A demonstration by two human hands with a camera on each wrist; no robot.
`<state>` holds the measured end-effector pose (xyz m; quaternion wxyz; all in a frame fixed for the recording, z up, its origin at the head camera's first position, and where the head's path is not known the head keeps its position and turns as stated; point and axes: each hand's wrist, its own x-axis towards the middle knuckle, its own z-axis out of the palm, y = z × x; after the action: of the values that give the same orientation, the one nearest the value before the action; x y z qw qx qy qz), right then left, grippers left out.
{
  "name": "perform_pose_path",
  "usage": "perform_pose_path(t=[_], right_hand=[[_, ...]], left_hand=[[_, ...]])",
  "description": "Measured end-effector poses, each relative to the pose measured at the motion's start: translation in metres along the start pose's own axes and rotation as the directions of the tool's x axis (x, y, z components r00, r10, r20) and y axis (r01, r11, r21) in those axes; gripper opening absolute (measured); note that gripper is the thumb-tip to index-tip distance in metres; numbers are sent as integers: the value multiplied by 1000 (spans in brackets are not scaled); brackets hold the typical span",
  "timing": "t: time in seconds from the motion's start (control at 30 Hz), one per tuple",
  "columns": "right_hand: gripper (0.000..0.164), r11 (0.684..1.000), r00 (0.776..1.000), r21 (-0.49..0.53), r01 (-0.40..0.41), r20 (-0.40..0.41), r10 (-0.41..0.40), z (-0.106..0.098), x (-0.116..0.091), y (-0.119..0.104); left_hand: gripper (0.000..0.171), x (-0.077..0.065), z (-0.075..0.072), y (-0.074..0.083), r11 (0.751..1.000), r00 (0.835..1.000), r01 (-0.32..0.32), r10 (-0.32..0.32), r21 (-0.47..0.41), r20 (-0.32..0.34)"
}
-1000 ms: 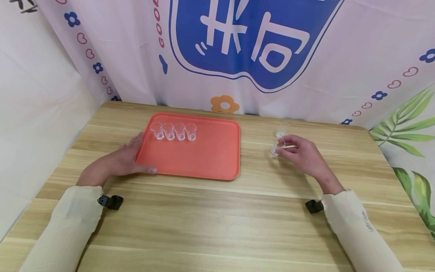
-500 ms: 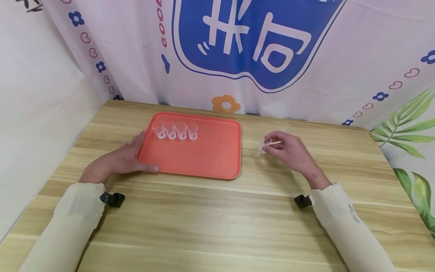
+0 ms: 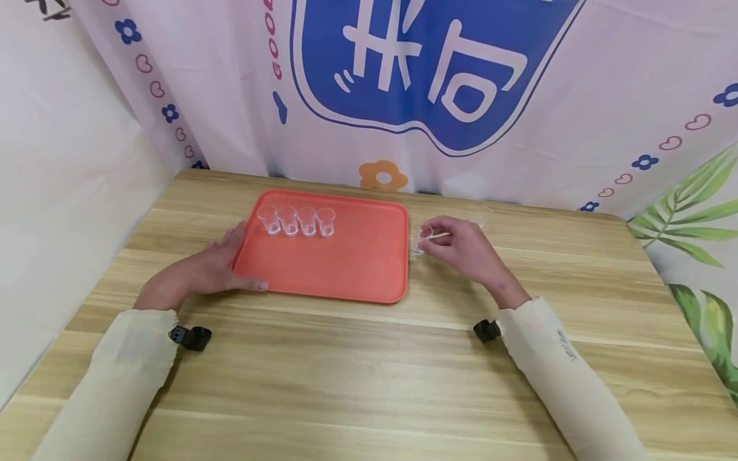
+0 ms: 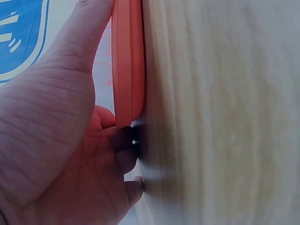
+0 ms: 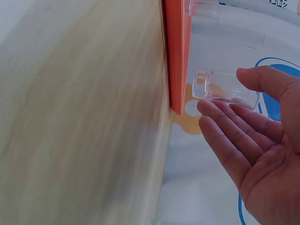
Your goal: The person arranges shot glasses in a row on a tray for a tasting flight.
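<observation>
My right hand (image 3: 464, 250) pinches a small clear shot glass (image 3: 419, 243) between thumb and fingers, just off the right edge of the red tray (image 3: 346, 269). In the right wrist view this shot glass (image 5: 220, 86) is above table level, its base toward the tabletop. At the tray's near left corner, my left hand (image 3: 210, 269) holds the rim, thumb along the front edge and fingers along the left side. The left wrist view has the fingers (image 4: 124, 159) bent in at the tray corner (image 4: 124, 103). Several matching shot glasses (image 3: 307, 222) stand in a row at the tray's back left.
Another clear glass (image 3: 483, 214) stands on the table behind my right hand, mostly hidden by it. The wooden table (image 3: 357, 371) ends at a printed curtain (image 3: 242, 128) along the back. A white wall (image 3: 69, 160) borders the left.
My right hand has carried the shot glass leftward from near the other glass to the tray's right edge. The left hand keeps its place at the tray corner.
</observation>
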<state>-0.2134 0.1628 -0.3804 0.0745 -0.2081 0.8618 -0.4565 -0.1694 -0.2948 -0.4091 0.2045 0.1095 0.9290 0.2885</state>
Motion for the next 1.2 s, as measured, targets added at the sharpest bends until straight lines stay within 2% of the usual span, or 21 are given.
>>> perform_pose_path(t=[0.4,0.67,1.2], right_hand=[[30,1000,1000,18,4,13,-4,20,12,-8],[26,1000,1000,18,19,21,-20,28,22,-15],[25,998,997,10,62,53,-62,43,47,-27]], left_hand=[[137,0,-1,0,1000,1000,-4,4,-2,1],[138,-1,-1,1,1000,1000,11,-11,-1,6],[137,2,0,-2,1000,1000,-10,10,12,0]])
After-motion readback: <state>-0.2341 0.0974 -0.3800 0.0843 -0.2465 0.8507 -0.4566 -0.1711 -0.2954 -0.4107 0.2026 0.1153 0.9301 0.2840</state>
